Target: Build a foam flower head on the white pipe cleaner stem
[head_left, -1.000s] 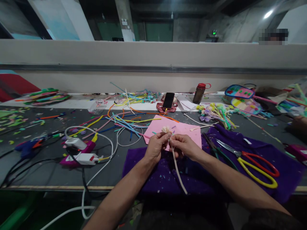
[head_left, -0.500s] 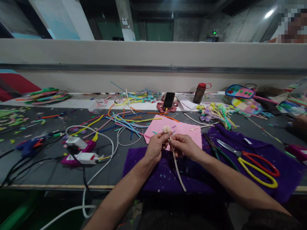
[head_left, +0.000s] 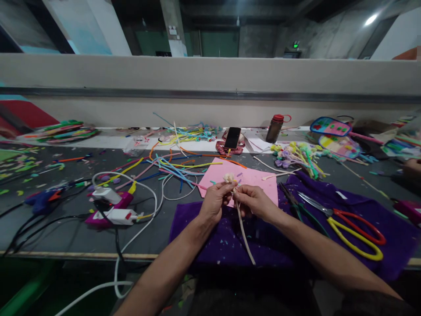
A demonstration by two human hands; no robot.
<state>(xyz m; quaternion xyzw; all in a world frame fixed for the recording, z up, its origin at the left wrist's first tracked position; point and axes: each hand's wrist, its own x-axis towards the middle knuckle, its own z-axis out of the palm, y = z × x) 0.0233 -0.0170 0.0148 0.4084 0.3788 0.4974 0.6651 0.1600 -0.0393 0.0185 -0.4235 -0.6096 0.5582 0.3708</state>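
Observation:
Both hands meet over a pink sheet [head_left: 215, 172] at the front of the table. Between finger and thumb, my left hand [head_left: 215, 199] pinches a cream pipe-cleaner flower [head_left: 228, 177], its curled head showing above the fingertips. My right hand [head_left: 251, 198] is closed just beside it, pinching the cream pipe-cleaner stem [head_left: 244, 237] close under the head. The stem hangs down over a purple cloth [head_left: 210, 239]. A small yellow bit shows at the fingertips; the exact grip is partly hidden by the fingers.
Scissors [head_left: 329, 213] and green-handled pliers [head_left: 296, 202] lie right on the cloth. Loose pipe cleaners [head_left: 174, 169] and a white cable [head_left: 158, 193] spread to the left, near plugged chargers [head_left: 120, 216] and a blue glue gun [head_left: 41, 201]. A phone [head_left: 232, 138] and bottle [head_left: 274, 128] stand behind.
My hands stay nearly in place, with the fingers shifting slightly around the flower. A yellow bit now shows at the fingertips. The whole view has moved a little.

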